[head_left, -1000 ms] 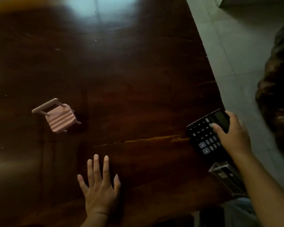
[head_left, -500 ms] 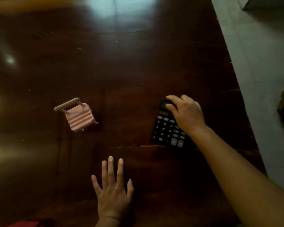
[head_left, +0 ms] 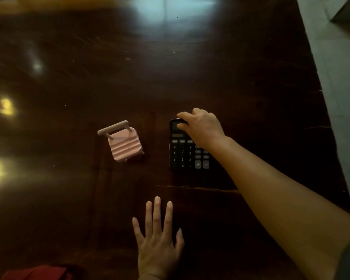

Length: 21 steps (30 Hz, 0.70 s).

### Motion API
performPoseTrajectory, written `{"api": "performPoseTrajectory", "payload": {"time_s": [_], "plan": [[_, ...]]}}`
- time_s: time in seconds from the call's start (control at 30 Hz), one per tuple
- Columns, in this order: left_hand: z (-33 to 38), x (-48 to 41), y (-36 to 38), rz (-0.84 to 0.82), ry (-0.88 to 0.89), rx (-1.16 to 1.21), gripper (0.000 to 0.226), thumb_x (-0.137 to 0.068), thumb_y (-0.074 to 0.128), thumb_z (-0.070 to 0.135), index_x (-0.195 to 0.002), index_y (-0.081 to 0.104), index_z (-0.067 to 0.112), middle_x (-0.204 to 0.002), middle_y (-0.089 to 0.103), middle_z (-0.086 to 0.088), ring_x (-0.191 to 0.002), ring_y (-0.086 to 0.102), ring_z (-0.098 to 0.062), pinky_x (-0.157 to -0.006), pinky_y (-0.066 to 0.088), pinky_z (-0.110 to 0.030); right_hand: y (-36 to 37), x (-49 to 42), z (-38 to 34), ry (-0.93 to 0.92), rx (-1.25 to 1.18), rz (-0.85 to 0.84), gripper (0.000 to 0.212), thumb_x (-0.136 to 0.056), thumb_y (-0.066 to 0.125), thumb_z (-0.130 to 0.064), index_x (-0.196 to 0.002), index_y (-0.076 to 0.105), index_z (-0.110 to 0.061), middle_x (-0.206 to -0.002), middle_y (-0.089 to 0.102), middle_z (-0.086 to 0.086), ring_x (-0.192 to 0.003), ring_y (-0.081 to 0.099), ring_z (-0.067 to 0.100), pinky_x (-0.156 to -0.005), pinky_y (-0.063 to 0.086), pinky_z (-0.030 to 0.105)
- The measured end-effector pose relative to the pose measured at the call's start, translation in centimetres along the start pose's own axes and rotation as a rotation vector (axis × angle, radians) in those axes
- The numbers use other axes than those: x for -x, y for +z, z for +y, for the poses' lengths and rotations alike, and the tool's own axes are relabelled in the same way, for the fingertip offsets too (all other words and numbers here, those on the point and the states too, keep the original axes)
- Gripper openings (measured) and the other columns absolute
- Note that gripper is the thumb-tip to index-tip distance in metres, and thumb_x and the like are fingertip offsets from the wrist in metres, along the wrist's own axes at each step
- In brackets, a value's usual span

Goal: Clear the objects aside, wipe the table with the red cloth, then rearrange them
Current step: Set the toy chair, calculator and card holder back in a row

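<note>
A black calculator [head_left: 185, 156] lies flat near the middle of the dark wooden table [head_left: 190, 81], keys facing me. My right hand [head_left: 202, 128] grips its far end over the display. A small pink suitcase-shaped object [head_left: 124, 144] with a pale handle lies to the calculator's left. My left hand [head_left: 158, 241] rests flat on the table near me, fingers spread, holding nothing. A corner of the red cloth [head_left: 38, 272] shows at the bottom left edge.
The table's right edge runs diagonally down the right side, with pale tiled floor [head_left: 339, 77] beyond it. Bright reflections glare on the tabletop at the top and left.
My right hand carried the calculator from the table's right edge to the middle and turned it upright beside the pink object. The left hand stayed flat. The clear box at the right left the view.
</note>
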<state>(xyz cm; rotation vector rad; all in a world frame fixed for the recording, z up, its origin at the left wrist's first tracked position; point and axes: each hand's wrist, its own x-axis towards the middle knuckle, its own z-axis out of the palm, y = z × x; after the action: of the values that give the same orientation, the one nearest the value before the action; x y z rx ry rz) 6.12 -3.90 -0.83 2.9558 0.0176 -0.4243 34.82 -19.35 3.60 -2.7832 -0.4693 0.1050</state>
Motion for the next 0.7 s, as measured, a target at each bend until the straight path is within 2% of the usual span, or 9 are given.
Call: {"api": "performPoseTrajectory", "payload": {"time_s": [0.13, 0.27, 0.43, 0.57, 0.7], "plan": [[-0.1, 0.0, 0.1, -0.004, 0.006, 0.004, 0.081, -0.08, 0.043, 0.052, -0.153, 0.021, 0.025, -0.162, 0.014, -0.01, -0.147, 0.012, -0.03, -0.11, 0.006, -0.064, -0.4, 1.2, -0.1, 0.043, -0.045, 0.138, 0.046, -0.094, 0.053, -0.046, -0.133, 0.053, -0.021, -0.107, 0.055, 0.007, -0.095, 0.053, 0.021, -0.084, 0.047, 0.038], [-0.1, 0.0, 0.1, -0.004, 0.008, 0.008, 0.081, -0.081, 0.042, 0.052, -0.153, 0.019, 0.025, -0.162, 0.013, -0.009, -0.147, 0.012, -0.03, -0.111, 0.003, -0.063, -1.1, 6.5, 1.4, 0.201, -0.187, 0.276, 0.053, -0.092, 0.053, -0.047, -0.136, 0.047, -0.02, -0.117, 0.051, 0.006, -0.107, 0.05, 0.02, -0.09, 0.046, 0.038], [0.0, 0.3, 0.1, 0.006, -0.007, 0.014, 0.078, -0.085, 0.037, 0.053, -0.154, 0.01, 0.028, -0.163, 0.003, -0.006, -0.148, 0.002, -0.027, -0.112, 0.003, -0.064, -1.5, 17.9, 3.3, 0.411, -0.187, 0.187, 0.051, -0.091, 0.057, -0.045, -0.136, 0.048, -0.023, -0.127, 0.048, 0.003, -0.123, 0.042, 0.019, -0.097, 0.049, 0.042], [0.0, 0.2, -0.1, 0.003, -0.023, 0.016, 0.075, -0.087, 0.033, 0.053, -0.154, 0.006, 0.03, -0.163, -0.002, -0.004, -0.148, -0.005, -0.024, -0.112, 0.004, -0.065, -2.6, 26.7, 4.6, 0.581, -0.16, 0.113, 0.054, -0.088, 0.058, -0.045, -0.137, 0.047, -0.025, -0.135, 0.044, 0.006, -0.129, 0.038, 0.023, -0.097, 0.048, 0.045], [0.2, 0.3, -0.1, 0.017, -0.036, 0.027, 0.073, -0.088, 0.031, 0.052, -0.153, 0.008, 0.031, -0.163, -0.002, -0.003, -0.148, -0.007, -0.023, -0.112, 0.001, -0.064, -4.3, 34.0, 6.5, 0.694, -0.101, 0.075, 0.063, -0.083, 0.069, -0.041, -0.138, 0.048, -0.021, -0.138, 0.043, 0.011, -0.131, 0.035, 0.029, -0.101, 0.042, 0.06]]}}
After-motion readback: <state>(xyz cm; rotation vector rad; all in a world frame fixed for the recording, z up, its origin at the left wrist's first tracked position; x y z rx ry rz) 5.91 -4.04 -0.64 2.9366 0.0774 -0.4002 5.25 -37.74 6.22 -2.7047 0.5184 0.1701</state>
